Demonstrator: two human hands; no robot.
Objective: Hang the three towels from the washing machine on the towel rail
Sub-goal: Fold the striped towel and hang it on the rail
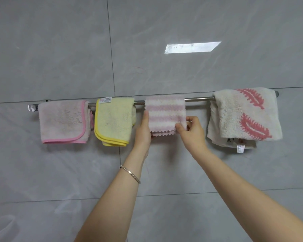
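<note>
A steel towel rail runs across the grey tiled wall. Over it hang a pale pink towel with a pink border, a yellow towel with a paper label and a pink-and-white striped towel in the middle. My left hand holds the striped towel's lower left edge. My right hand pinches its lower right corner. Both arms reach up from the bottom of the view.
A larger cream towel with red feather shapes hangs at the rail's right end. The wall is grey marble-look tile with a bright reflection patch above the rail. My left wrist wears a thin bracelet.
</note>
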